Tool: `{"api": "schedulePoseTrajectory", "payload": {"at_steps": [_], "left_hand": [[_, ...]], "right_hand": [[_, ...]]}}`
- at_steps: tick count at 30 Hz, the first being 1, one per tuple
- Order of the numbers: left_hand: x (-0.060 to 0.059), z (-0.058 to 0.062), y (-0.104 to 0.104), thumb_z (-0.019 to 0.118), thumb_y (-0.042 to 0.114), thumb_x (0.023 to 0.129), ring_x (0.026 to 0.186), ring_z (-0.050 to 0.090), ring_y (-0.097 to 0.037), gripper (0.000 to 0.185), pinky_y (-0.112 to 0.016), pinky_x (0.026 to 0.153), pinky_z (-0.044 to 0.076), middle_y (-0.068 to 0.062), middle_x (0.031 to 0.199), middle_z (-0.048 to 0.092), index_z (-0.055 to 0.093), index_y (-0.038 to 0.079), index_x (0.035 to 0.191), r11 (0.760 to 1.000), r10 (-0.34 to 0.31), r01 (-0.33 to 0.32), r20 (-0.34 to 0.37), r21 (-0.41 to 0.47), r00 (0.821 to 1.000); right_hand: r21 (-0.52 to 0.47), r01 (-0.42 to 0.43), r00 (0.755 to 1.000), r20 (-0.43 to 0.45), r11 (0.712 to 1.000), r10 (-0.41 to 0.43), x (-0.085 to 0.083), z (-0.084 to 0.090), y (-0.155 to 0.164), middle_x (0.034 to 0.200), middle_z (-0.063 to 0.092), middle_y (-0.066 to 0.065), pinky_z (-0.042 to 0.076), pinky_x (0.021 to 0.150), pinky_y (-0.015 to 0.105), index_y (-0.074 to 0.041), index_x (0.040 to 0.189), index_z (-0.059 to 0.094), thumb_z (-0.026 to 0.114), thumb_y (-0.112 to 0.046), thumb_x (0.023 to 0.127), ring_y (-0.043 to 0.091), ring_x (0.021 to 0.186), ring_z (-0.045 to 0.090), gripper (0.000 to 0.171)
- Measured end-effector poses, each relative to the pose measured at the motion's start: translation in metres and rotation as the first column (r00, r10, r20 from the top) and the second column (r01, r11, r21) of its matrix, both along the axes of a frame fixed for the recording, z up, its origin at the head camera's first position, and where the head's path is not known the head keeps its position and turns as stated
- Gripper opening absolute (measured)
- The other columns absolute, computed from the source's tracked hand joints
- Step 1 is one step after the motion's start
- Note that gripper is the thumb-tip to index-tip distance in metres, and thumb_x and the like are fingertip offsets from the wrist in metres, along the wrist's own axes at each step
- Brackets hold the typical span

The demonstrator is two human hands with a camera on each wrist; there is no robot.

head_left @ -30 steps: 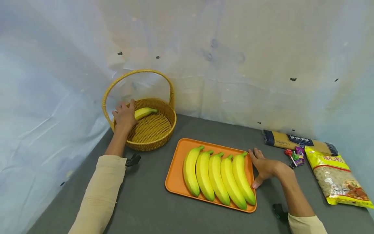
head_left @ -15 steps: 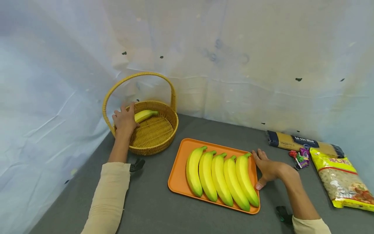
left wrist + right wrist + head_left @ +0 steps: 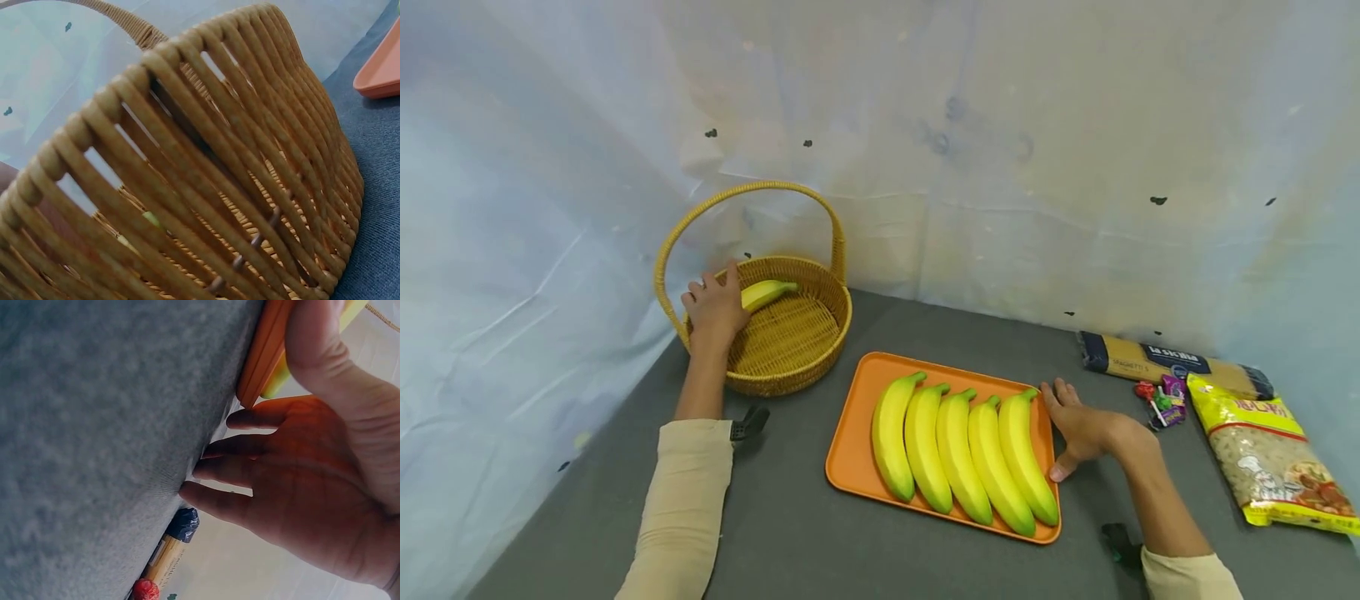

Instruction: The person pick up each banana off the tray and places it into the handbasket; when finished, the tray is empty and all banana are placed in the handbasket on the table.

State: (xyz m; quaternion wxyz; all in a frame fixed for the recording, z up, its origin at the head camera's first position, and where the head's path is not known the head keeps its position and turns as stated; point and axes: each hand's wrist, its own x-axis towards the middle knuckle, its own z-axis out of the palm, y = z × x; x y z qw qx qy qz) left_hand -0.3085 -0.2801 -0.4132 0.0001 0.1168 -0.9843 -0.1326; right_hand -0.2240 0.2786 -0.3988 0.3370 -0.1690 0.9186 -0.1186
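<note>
1. Our left hand point(image 3: 713, 307) is inside the wicker basket point(image 3: 820, 333), at its left rim, under the arched handle. The fingers curl round the stem-side end of a single banana point(image 3: 765, 292). The fruit lies across the back of the basket floor, with its free tip pointing right.
2. The left wrist view shows only the woven wall point(image 3: 250, 187) of the basket from outside. A yellow-green patch shows through the gaps. The grip itself is hidden there, so we read it from the head view alone.
3. Our right hand point(image 3: 1081, 427) lies with fingers spread and relaxed against the right edge of the orange tray point(image 3: 850, 450), with the thumb near its lower right corner. The right wrist view shows the fingertips point(image 3: 212, 470) resting on the grey bench point(image 3: 790, 533) just beside the tray rim. We judge that this contact steadies the tray while the other arm works.
4. Five bananas point(image 3: 958, 454) lie side by side on the tray, stems toward the wall, each touching its neighbour. The left part of the tray is bare. The row fills the right part.
5. The basket stands beyond and to the left of the tray, apart from it.
6. Near the right edge of the bench we see a spaghetti packet point(image 3: 1172, 364), small wrapped sweets point(image 3: 1159, 400) and a yellow bag of grain point(image 3: 1262, 454). None of these touches either hand.
</note>
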Motion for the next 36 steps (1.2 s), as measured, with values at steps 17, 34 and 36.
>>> {"api": "schedulePoseTrajectory", "payload": {"at_steps": [17, 34, 36], "left_hand": [[0.004, 0.009, 0.010, 0.070, 0.027, 0.102, 0.147, 0.016, -0.069, 0.093, -0.079, 0.120, 0.015, -0.047, 0.158, 0.017, 0.009, 0.000, 0.167, 0.994, -0.050, 0.066, -0.179, 0.087, 0.983], [0.071, 0.039, 0.183, 0.071, 0.067, 0.089, 0.137, 0.059, -0.040, 0.108, -0.055, 0.110, 0.051, -0.021, 0.155, 0.055, 0.021, 0.014, 0.169, 0.734, -0.678, 0.652, 0.139, 0.192, 0.722], [0.070, 0.031, 0.188, 0.075, 0.066, 0.087, 0.142, 0.055, -0.040, 0.110, -0.056, 0.112, 0.050, -0.019, 0.157, 0.053, 0.021, 0.015, 0.169, 0.732, -0.681, 0.654, 0.235, 0.193, 0.694]], "right_hand": [[0.004, -0.026, 0.999, -0.031, 1.000, 0.027, -0.035, -0.061, 0.041, 0.169, -0.020, 0.033, 0.007, 0.119, 0.081, -0.004, 0.168, -0.007, 0.088, -0.068, 0.060, 0.054, 0.157, -0.017, 0.157], [0.046, -0.016, 0.999, -0.034, 0.999, 0.017, -0.030, -0.068, 0.041, 0.171, -0.019, 0.031, 0.011, 0.120, 0.079, -0.007, 0.168, -0.007, 0.088, -0.068, 0.060, 0.052, 0.159, -0.015, 0.157], [0.019, -0.015, 1.000, -0.027, 1.000, 0.016, -0.025, -0.058, 0.035, 0.169, -0.019, 0.034, 0.010, 0.119, 0.080, -0.004, 0.168, -0.007, 0.090, -0.062, 0.062, 0.055, 0.157, -0.015, 0.154]]}}
